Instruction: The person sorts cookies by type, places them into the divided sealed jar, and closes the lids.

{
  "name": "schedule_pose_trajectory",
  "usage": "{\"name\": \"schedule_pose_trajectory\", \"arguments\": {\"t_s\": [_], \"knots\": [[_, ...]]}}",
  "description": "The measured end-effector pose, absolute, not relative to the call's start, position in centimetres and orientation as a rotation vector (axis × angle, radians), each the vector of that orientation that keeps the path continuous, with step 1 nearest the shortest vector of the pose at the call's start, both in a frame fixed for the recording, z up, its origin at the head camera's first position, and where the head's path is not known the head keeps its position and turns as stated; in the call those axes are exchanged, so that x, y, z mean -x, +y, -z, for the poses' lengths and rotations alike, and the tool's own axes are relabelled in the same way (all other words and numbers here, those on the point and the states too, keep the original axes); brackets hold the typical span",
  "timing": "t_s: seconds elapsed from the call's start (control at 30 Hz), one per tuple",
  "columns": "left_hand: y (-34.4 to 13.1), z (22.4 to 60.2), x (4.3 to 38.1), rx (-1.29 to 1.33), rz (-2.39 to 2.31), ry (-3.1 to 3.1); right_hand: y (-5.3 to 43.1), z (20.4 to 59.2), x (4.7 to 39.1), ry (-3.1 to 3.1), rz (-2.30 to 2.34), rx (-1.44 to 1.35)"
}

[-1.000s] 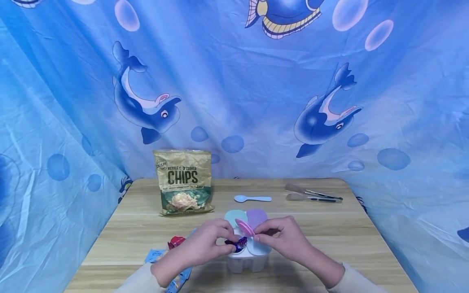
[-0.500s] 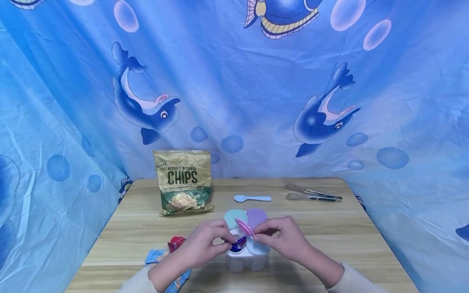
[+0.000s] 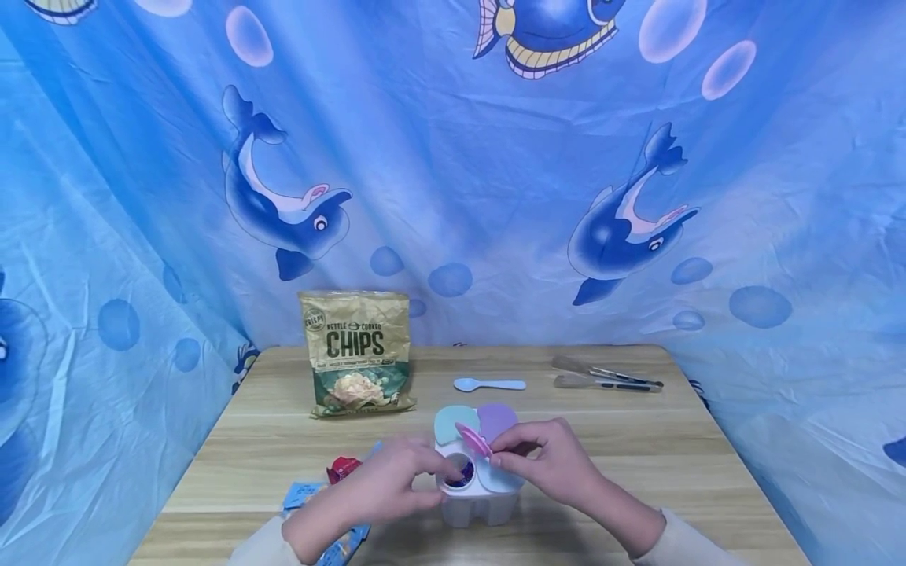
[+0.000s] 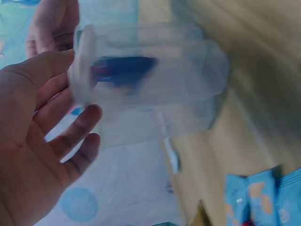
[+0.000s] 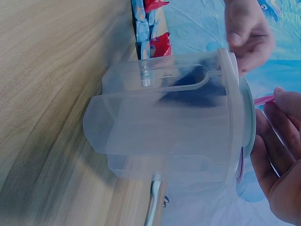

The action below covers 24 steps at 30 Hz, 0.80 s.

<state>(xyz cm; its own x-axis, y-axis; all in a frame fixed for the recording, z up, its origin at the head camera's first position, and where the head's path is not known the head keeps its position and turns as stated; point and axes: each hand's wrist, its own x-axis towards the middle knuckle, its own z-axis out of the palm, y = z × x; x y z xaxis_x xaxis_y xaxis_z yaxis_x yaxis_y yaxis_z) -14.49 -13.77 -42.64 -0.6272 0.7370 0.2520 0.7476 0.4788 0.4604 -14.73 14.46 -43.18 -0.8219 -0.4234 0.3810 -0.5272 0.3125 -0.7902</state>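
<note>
A clear container [image 5: 160, 127] with a white top and several coloured flaps stands on the table. One round opening [image 3: 458, 472] is uncovered, and a dark blue wrapped packet [image 4: 124, 69] shows through the wall below it. My left hand [image 3: 403, 479] is at this opening, its fingers spread and loosely bent over the rim; it holds nothing. My right hand [image 3: 541, 456] pinches the raised pink lid [image 3: 473, 439] between thumb and fingers. The teal lid [image 3: 454, 423], purple lid [image 3: 497, 420] and light blue lid [image 3: 499, 476] lie flat on the top.
Blue snack packets [image 3: 344, 545] and a red packet [image 3: 343, 469] lie at the left, partly under my left arm. Behind the container are a chips bag [image 3: 359, 354], a light blue spoon [image 3: 490, 384] and tongs [image 3: 609, 377]. A blue printed curtain [image 3: 453, 173] hangs behind the table.
My left hand has let go of the dark blue packet, which has dropped down into the opening, and its fingers have loosened. My right hand stays on the pink lid.
</note>
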Motion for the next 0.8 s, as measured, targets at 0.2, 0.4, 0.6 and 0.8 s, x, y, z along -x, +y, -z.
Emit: {"name": "schedule_pose_trajectory", "arguments": {"t_s": [0.2,0.4,0.6,0.8], "knots": [[-14.3,43.1,14.2,1.335,0.949,-2.672,14.5,43.4,14.7,-2.440,-1.546,-0.905],[-16.2,42.7,13.9,1.194,1.180,-2.664,14.5,43.5,14.7,-2.431,-1.554,-0.899],[-19.9,42.7,15.0,0.958,1.370,-2.677,14.5,43.3,14.8,-2.407,-1.552,-0.922],[-24.1,43.7,16.1,0.712,1.429,-2.721,14.5,43.2,14.9,-2.399,-1.555,-0.935]]}}
